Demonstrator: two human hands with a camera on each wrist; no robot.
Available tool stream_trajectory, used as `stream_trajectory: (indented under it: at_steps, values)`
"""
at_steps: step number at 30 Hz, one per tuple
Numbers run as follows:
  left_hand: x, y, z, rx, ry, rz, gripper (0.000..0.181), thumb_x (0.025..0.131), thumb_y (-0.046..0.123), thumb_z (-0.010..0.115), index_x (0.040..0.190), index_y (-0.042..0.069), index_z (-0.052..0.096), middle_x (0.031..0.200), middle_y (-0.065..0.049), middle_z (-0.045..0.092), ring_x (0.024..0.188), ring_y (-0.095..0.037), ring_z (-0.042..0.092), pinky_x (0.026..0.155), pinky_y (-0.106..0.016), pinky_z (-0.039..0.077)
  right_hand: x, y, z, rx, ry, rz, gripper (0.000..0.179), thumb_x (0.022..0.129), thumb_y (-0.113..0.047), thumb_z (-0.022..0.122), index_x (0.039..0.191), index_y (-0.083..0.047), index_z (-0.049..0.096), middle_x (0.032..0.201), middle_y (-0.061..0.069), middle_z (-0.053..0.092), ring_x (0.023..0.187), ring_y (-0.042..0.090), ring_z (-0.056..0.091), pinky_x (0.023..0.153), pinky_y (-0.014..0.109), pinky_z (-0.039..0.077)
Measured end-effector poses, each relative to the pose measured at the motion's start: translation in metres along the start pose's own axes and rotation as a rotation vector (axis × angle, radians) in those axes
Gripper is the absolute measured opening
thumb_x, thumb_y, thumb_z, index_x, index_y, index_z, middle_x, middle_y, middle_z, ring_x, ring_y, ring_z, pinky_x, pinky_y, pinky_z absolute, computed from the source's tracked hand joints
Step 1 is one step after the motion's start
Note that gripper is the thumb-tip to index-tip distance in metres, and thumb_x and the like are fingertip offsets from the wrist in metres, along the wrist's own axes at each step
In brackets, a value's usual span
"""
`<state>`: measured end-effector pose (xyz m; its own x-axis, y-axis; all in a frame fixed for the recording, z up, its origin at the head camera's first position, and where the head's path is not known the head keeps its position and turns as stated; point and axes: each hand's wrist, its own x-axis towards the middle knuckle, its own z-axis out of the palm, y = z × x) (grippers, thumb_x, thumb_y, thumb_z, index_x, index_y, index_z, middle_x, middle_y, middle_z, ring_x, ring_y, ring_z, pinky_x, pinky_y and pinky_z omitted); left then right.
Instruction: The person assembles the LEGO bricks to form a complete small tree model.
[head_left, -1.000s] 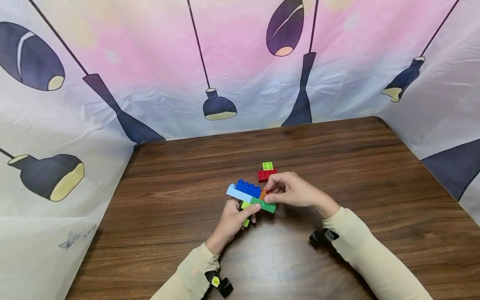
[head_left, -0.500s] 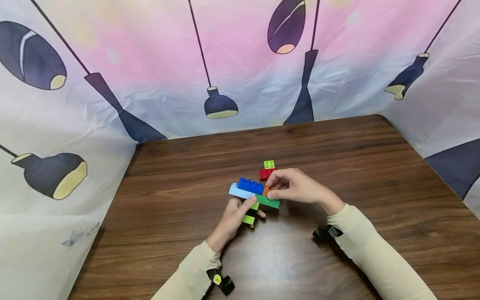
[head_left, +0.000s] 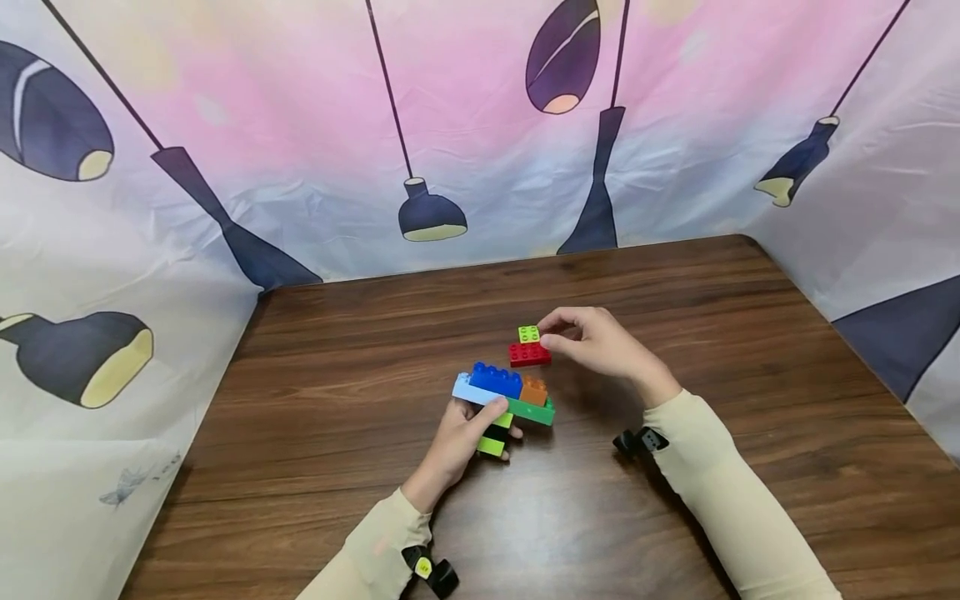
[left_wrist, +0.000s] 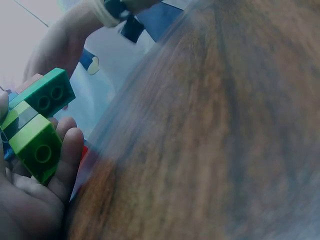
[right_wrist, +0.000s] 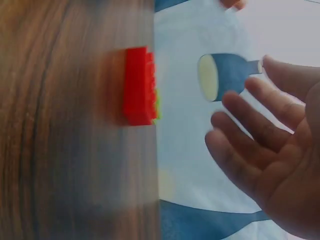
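Note:
My left hand [head_left: 452, 446] grips a built toy-brick assembly above the table. Its top row has a dark blue brick [head_left: 495, 381] beside an orange brick [head_left: 533, 390], set on a light blue brick [head_left: 472, 392] and a green brick [head_left: 532, 412]. Lime and black bricks form the stem below, and a lime brick [left_wrist: 37, 145] lies against the fingers in the left wrist view. My right hand [head_left: 603, 343] holds nothing, its fingers apart in the right wrist view. Its fingertips are right beside a red brick [head_left: 529, 355] and a small lime brick [head_left: 528, 333].
The loose red and lime bricks lie together on the brown wooden table [head_left: 360, 350], beyond the assembly. A printed cloth [head_left: 315, 125] with lamp pictures hangs behind the table's far edge and along its sides.
My right hand has let go of the orange brick, which stays on the assembly, and has moved away to the loose bricks. My left hand keeps its grip in about the same place.

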<state>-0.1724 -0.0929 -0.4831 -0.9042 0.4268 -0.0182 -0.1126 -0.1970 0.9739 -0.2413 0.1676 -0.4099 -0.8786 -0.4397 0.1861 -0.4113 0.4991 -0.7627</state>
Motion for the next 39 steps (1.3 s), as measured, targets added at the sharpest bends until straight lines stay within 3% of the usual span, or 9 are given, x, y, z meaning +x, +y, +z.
stream_trajectory:
  at_steps: [6,13,20,24,27,33,39]
  values:
    - [-0.001,0.002,0.001,-0.003,0.007,0.001,0.038,0.107,0.019,0.062,0.139,0.002,0.049,0.107,-0.023,0.072,0.081,-0.021,0.077,0.058,-0.036,0.062,0.014,0.008,0.014,-0.196,-0.039,-0.049,0.028,0.097,-0.011,0.078,0.121,0.002,0.075,0.117,0.016,0.074,0.106,0.031,0.067,0.092,0.049,0.057]
    - [-0.002,0.001,0.006,-0.058,-0.027,0.01,0.044,0.106,0.017,0.064,0.143,0.001,0.047,0.111,-0.01,0.072,0.085,-0.023,0.076,0.063,-0.037,0.063,0.013,0.011,0.011,-0.303,-0.066,-0.023,0.026,0.094,-0.009,0.081,0.117,0.001,0.077,0.115,0.015,0.072,0.106,0.032,0.067,0.095,0.05,0.057]
    - [-0.004,0.002,0.008,-0.033,-0.023,0.025,0.048,0.106,0.017,0.063,0.146,-0.003,0.045,0.119,-0.011,0.07,0.096,-0.022,0.075,0.073,-0.037,0.064,0.016,0.013,0.017,-0.409,-0.143,-0.004,0.014,0.094,-0.013,0.082,0.107,-0.007,0.08,0.101,0.006,0.069,0.088,0.022,0.06,0.078,0.041,0.055]
    - [-0.004,0.001,0.007,0.036,0.03,0.03,0.047,0.105,0.014,0.063,0.144,-0.003,0.045,0.123,-0.008,0.067,0.105,-0.016,0.069,0.087,-0.031,0.058,0.016,0.012,0.02,-0.412,-0.153,0.003,0.007,0.092,-0.014,0.084,0.094,-0.01,0.079,0.091,0.003,0.064,0.079,0.019,0.055,0.071,0.037,0.05]
    - [-0.004,0.001,0.007,0.054,0.083,0.03,0.045,0.104,0.012,0.063,0.142,-0.004,0.046,0.123,-0.006,0.066,0.105,-0.014,0.065,0.09,-0.028,0.055,0.017,0.012,0.023,-0.403,-0.158,-0.002,0.013,0.089,-0.014,0.086,0.083,-0.011,0.075,0.087,0.002,0.06,0.077,0.019,0.052,0.069,0.036,0.048]
    - [-0.002,0.001,0.006,-0.023,0.075,0.02,0.041,0.104,0.008,0.06,0.14,-0.004,0.045,0.116,-0.007,0.067,0.091,-0.018,0.072,0.074,-0.037,0.064,0.018,0.011,0.024,-0.33,-0.186,0.054,0.033,0.084,-0.011,0.09,0.068,-0.013,0.062,0.077,0.001,0.056,0.07,0.017,0.05,0.063,0.032,0.045]
    - [0.0,0.0,0.004,-0.011,0.056,0.012,0.037,0.106,0.014,0.061,0.136,-0.003,0.049,0.1,-0.005,0.071,0.074,-0.016,0.073,0.062,-0.028,0.059,0.018,0.013,0.025,-0.295,-0.198,0.074,0.033,0.083,-0.01,0.091,0.074,-0.011,0.059,0.07,0.0,0.053,0.066,0.017,0.046,0.061,0.032,0.04]
